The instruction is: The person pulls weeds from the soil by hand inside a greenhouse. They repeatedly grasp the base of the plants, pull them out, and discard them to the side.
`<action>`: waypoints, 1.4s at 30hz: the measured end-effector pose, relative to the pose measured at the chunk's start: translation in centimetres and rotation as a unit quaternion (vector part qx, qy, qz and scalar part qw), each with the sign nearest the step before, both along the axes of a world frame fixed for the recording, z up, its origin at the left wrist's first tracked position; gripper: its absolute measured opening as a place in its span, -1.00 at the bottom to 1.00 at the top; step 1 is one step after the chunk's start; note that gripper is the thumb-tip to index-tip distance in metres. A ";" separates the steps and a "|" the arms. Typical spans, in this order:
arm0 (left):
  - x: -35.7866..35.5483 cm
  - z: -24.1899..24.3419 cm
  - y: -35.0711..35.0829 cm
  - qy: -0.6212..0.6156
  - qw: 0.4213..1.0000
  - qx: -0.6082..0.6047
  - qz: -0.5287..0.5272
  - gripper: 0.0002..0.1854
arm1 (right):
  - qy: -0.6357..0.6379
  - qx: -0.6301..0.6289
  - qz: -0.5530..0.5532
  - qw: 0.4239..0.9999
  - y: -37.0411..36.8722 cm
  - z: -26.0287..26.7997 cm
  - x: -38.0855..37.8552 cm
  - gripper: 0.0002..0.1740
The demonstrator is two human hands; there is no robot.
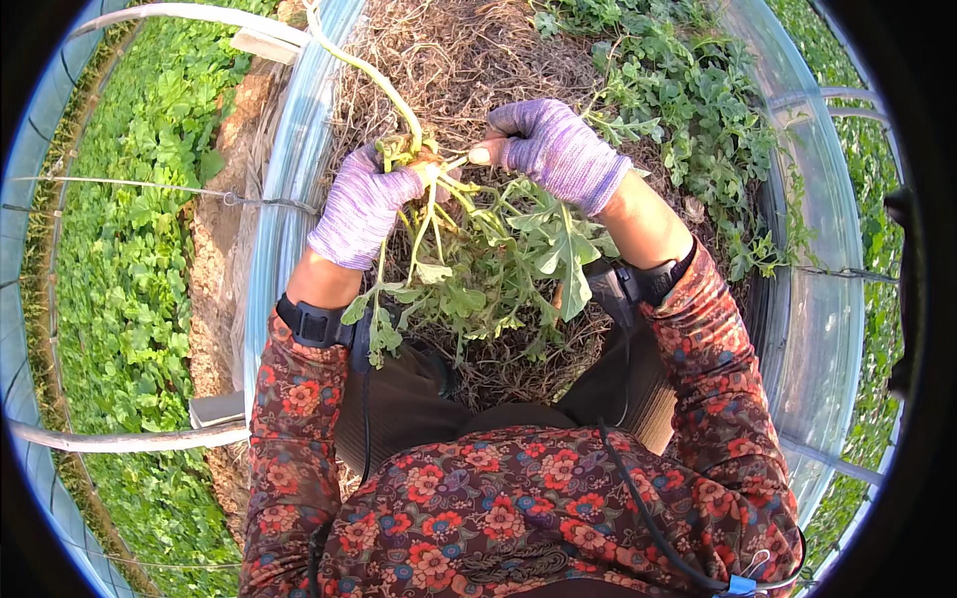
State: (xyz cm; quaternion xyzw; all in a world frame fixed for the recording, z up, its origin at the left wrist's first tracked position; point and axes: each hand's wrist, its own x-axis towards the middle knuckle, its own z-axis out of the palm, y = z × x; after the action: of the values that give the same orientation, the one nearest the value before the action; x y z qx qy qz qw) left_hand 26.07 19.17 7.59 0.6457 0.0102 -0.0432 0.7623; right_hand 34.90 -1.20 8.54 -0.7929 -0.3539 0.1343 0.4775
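Note:
My left hand (362, 205), in a purple knitted glove with bare fingertips, grips the stem junction (426, 158) of a leafy vine plant. From that junction a thick pale-green stem (381, 84) curves up and away to the left. Several thinner stems and lobed leaves (572, 261), like those of a watermelon vine, hang below, some of them wilted. To the right, my right hand (557, 153), gloved the same way, pinches the end of a thin stem (457, 161) between thumb and forefinger. Its other fingers are curled.
Dry straw-like plant matter (463, 52) covers the ground. More lobed-leaf vines (695, 127) grow at the right. Gathered clear plastic sheeting (288, 187) runs along the left, with more sheeting (815, 299) at the right. Pale hoop poles (134, 437) cross the left side, beside dense green plants (127, 299).

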 end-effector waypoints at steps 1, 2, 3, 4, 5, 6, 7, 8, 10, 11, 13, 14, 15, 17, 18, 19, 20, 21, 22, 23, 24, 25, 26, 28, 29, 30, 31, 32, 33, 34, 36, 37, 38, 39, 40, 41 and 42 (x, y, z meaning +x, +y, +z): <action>0.1 0.2 -0.2 0.018 0.999 0.028 -0.009 -0.61 | -0.019 -0.032 -0.018 0.999 0.2 -0.2 0.2 -0.70; 0.0 0.3 -0.4 0.009 0.999 0.021 -0.035 -0.61 | -0.028 0.010 0.000 1.000 0.3 -0.6 0.1 -0.76; -0.1 0.5 -0.6 0.006 0.998 0.012 -0.055 -0.61 | -0.049 0.006 0.004 0.999 0.4 -0.9 0.3 -0.77; -0.2 0.8 -0.7 0.027 0.998 0.035 -0.044 -0.63 | -0.098 -0.012 -0.014 0.995 0.6 -1.3 0.5 -0.78; -0.4 1.1 -0.8 0.042 0.997 0.051 -0.039 -0.65 | -0.164 -0.005 -0.011 0.986 0.6 -1.6 0.8 -0.79; -0.5 1.4 -0.7 0.025 0.997 0.053 -0.053 -0.68 | -0.229 0.004 0.001 0.973 0.5 -1.8 1.2 -0.79; -0.7 1.7 -0.6 0.044 0.994 0.048 -0.087 -0.69 | -0.356 -0.151 -0.109 0.916 0.8 -2.0 2.0 -0.78; -1.1 1.8 -0.4 0.017 0.990 0.062 -0.122 -0.68 | -0.315 -0.228 -0.150 0.909 0.1 -1.5 3.4 -0.76; -1.2 1.8 -0.1 -0.005 0.992 0.066 -0.108 -0.65 | -0.251 -0.189 -0.240 0.919 -1.6 -1.1 4.9 -0.73; -1.6 1.5 0.0 0.020 0.999 0.046 -0.010 -0.63 | -0.218 -0.088 -0.292 0.927 -2.2 -0.9 5.5 -0.72; -0.9 0.9 0.5 0.043 0.996 -0.073 0.043 -0.59 | -0.149 0.072 -0.249 0.954 -2.5 -0.5 5.4 -0.68; -1.0 0.7 1.0 0.052 0.993 -0.099 0.039 -0.57 | -0.104 0.107 -0.202 0.968 -2.5 -0.4 4.9 -0.63; -0.6 0.5 1.3 0.050 0.992 -0.113 0.039 -0.49 | -0.057 0.128 -0.164 0.976 -2.2 -0.4 4.1 -0.58; -0.3 0.3 1.8 0.022 0.982 -0.186 -0.033 -0.55 | 0.002 0.042 -0.071 0.997 -2.0 -0.3 2.1 -0.61; -0.1 0.0 1.8 0.018 0.982 -0.186 -0.027 -0.54 | 0.021 0.009 -0.049 0.999 -1.5 -0.5 1.2 -0.65; 0.0 -0.2 1.7 0.015 0.983 -0.181 -0.017 -0.53 | 0.026 -0.014 -0.028 0.999 -1.1 -0.6 0.4 -0.69; 0.0 -0.2 1.7 0.051 0.977 -0.206 -0.015 -0.51 | 0.008 0.040 -0.008 0.999 -0.6 -0.8 -0.4 -0.72; 0.0 -0.3 1.5 0.037 0.975 -0.218 -0.032 -0.51 | -0.005 0.078 0.027 0.997 -0.3 -0.8 -0.9 -0.73; 0.0 -0.3 1.4 0.031 0.972 -0.227 -0.056 -0.51 | -0.012 0.078 0.036 0.996 -0.1 -0.8 -1.1 -0.79; 0.0 -0.4 1.3 0.020 0.968 -0.239 -0.078 -0.51 | 0.002 0.066 0.038 0.997 0.1 -0.7 -1.3 -0.81; 0.0 -0.4 1.1 0.005 0.967 -0.237 -0.097 -0.50 | 0.015 0.051 0.051 0.997 0.3 -0.7 -1.3 -0.82; 0.1 -0.5 0.9 0.006 0.972 -0.220 -0.083 -0.51 | 0.025 0.037 0.039 0.998 0.5 -0.8 -1.4 -0.83; 0.2 -0.6 0.8 0.002 0.975 -0.214 -0.068 -0.51 | 0.099 0.033 0.046 0.994 0.7 -0.8 -1.6 -0.85; 0.3 -0.6 0.5 -0.005 0.979 -0.200 -0.039 -0.51 | 0.136 0.014 0.046 0.990 1.0 -1.0 -1.8 -0.82; 0.2 -0.5 0.4 0.006 0.978 -0.202 -0.045 -0.51 | 0.159 0.006 0.064 0.985 1.2 -1.2 -1.9 -0.81; 0.2 -0.4 0.2 0.017 0.977 -0.205 -0.051 -0.52 | 0.143 0.011 0.063 0.988 1.2 -1.3 -2.0 -0.79; 0.0 -0.3 0.2 0.036 0.978 -0.202 -0.048 -0.53 | 0.148 0.001 0.060 0.987 1.3 -1.4 -2.1 -0.78; -0.1 -0.2 -0.1 0.026 0.979 -0.204 -0.018 -0.59 | 0.151 -0.007 0.074 0.986 1.2 -1.5 -2.1 -0.78; -0.3 -0.1 -0.1 0.056 0.988 -0.142 0.011 -0.61 | 0.147 -0.021 0.068 0.987 1.2 -1.6 -2.1 -0.77; -0.4 0.0 -0.2 0.086 0.992 -0.079 0.040 -0.62 | 0.154 -0.020 0.079 0.985 1.1 -1.6 -2.1 -0.75; -0.4 0.2 -0.4 0.089 0.990 -0.078 0.080 -0.69 | 0.175 0.020 0.078 0.981 0.9 -1.5 -2.0 -0.74; -0.3 0.2 -0.5 0.066 0.992 -0.053 0.096 -0.70 | 0.176 0.037 0.080 0.980 0.8 -1.3 -2.0 -0.73; -0.2 0.2 -0.6 0.043 0.993 -0.027 0.106 -0.70 | 0.172 0.014 0.090 0.981 0.7 -1.1 -1.9 -0.73; -0.1 0.2 -0.7 0.021 0.993 -0.001 0.116 -0.70 | 0.117 -0.003 0.069 0.991 0.6 -0.9 -1.9 -0.73; -0.1 0.1 -0.8 0.030 0.992 0.001 0.123 -0.72 | 0.052 -0.001 0.056 0.997 0.4 -0.7 -1.7 -0.73; 0.0 0.1 -0.9 0.023 0.993 0.003 0.119 -0.73 | -0.007 -0.008 0.050 0.999 0.3 -0.5 -1.6 -0.72; 0.0 0.0 -1.1 0.016 0.993 0.005 0.117 -0.74 | -0.081 -0.010 0.023 0.996 0.1 -0.3 -1.3 -0.72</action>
State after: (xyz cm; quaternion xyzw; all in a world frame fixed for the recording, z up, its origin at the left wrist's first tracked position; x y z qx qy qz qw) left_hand 26.09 18.10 7.58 0.6432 0.0980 0.0357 0.7585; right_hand 33.57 -1.11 8.19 -0.7975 -0.4082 0.0837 0.4363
